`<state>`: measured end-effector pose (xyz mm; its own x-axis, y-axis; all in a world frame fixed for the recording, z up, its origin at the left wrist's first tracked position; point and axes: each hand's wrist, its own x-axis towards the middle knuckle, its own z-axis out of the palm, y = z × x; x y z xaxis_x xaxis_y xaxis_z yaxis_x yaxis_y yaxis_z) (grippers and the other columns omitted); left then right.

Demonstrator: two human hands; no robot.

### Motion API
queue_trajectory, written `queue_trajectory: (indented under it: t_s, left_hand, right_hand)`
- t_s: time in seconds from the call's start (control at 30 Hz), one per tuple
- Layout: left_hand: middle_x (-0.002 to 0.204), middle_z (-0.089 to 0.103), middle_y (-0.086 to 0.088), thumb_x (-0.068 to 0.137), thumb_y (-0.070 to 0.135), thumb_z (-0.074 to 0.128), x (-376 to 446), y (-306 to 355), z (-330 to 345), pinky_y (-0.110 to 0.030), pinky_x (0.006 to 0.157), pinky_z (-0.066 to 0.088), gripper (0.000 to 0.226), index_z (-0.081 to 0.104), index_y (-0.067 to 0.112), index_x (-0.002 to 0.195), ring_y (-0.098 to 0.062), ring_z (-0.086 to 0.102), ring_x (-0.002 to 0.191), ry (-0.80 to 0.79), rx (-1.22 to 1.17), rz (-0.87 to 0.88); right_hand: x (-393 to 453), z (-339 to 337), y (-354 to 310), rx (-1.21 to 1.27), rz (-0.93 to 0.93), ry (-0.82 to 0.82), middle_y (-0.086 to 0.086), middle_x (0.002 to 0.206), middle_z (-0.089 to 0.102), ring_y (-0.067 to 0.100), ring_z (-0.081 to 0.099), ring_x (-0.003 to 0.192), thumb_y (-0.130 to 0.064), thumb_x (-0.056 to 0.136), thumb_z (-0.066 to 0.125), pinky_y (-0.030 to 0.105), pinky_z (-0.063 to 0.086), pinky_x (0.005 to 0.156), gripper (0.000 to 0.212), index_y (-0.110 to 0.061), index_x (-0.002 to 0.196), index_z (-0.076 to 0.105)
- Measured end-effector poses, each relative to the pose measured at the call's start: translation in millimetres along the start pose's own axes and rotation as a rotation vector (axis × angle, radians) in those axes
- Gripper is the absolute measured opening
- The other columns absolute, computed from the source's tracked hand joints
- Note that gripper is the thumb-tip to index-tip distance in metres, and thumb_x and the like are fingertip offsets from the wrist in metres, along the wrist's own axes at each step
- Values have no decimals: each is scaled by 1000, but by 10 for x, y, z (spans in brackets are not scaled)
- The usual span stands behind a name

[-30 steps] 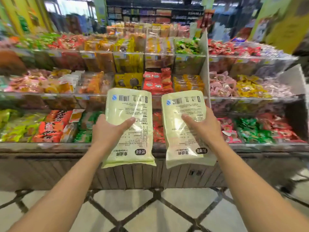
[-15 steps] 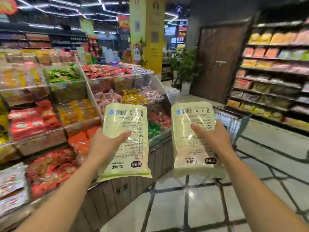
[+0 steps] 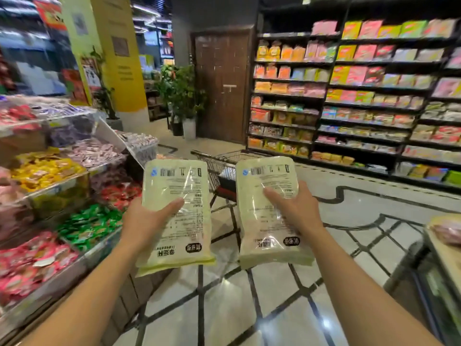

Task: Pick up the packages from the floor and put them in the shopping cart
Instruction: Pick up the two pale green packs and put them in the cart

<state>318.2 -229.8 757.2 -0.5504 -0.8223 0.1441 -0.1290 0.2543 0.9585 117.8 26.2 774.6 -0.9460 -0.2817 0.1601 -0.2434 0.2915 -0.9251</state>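
I hold two pale green flat packages upright in front of me, printed backs toward me. My left hand [image 3: 147,221] grips the left package [image 3: 177,196] at its left edge, thumb across the front. My right hand [image 3: 294,211] grips the right package [image 3: 264,196] from its right side. Behind and between the two packages stands a wire shopping cart [image 3: 222,161] in the aisle, farther away than my hands and partly hidden by the packages.
A tiered candy display [image 3: 50,186] runs along my left. Tall snack shelves [image 3: 361,96] line the right. A counter corner [image 3: 444,245] juts in at the lower right. Potted plants [image 3: 182,96], a yellow pillar [image 3: 117,51] and a brown door [image 3: 222,81] stand behind the cart.
My view has swung right, from facing the candy display to looking down the aisle. The shopping cart has come into view behind the packages. Both hands keep their hold.
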Motion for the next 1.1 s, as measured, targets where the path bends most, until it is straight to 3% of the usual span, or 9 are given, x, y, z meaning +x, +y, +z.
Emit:
queue_trajectory:
  t_s: [0.13,0.23,0.33,0.47,0.57,0.7,0.83,0.97,1.1]
  left_hand:
    - [77,78,20,59,63,92,331,76,740,-17,40,51,55,74,30,98,-4,74,61,-91,-34,-11]
    - [85,82,9,47,72,93,670,32,1255,-44,63,66,71,76,30,102,-21,80,75,-134,-41,-51]
    - [91,83,2,49,75,92,1053,-28,1794,-55,70,66,76,75,28,108,-29,80,81,-221,-37,-52]
    - [95,83,3,45,77,93,1661,-156,2545,-56,76,65,80,76,31,109,-26,80,84,-282,-32,-70]
    - [100,81,2,42,79,92,2173,-208,3091,-53,79,65,96,70,24,117,-25,78,90,-304,-48,-91]
    - [81,80,4,51,71,91,2795,-162,3702,-30,48,59,79,70,21,108,-13,77,65,-311,-25,-95]
    - [99,78,-4,61,65,90,3338,-76,4254,-41,62,62,79,68,17,119,-26,77,84,-350,9,-115]
    - [97,78,-6,63,65,87,3795,-35,4718,-34,57,55,77,68,15,118,-26,76,83,-354,49,-96]
    - [98,78,-3,54,69,87,4209,-67,5176,-34,57,59,84,67,19,119,-24,77,84,-340,57,-106]
  right_hand:
    - [467,-278,276,43,34,50,-13,107,73,12,74,96,-56,77,87,43,64,82,59,-37,123,55]
    - [823,-398,492,51,49,75,-12,106,72,11,74,94,-57,76,87,40,65,78,60,-40,120,52]
    - [1237,-476,736,25,60,117,-12,107,72,13,74,95,-58,75,87,43,65,80,63,-41,122,50]
    - [1967,-493,1035,7,98,157,-12,107,73,13,75,95,-61,73,86,46,65,83,66,-40,125,52]
    - [2586,-469,1185,0,118,204,-12,105,74,9,76,89,-61,74,86,36,65,73,67,-38,127,52]
    - [3350,-488,1285,-8,137,245,-11,105,73,5,76,82,-61,74,86,29,63,65,65,-44,122,46]
    - [4048,-566,1421,3,163,261,-10,109,72,16,75,96,-61,75,86,47,65,83,68,-44,127,44]
    - [4713,-551,1586,7,149,265,-14,106,71,8,71,94,-59,76,87,33,58,74,70,-37,131,49]
    - [5388,-429,1835,50,158,223,-13,106,72,10,73,94,-54,78,88,33,60,73,69,-35,132,52]
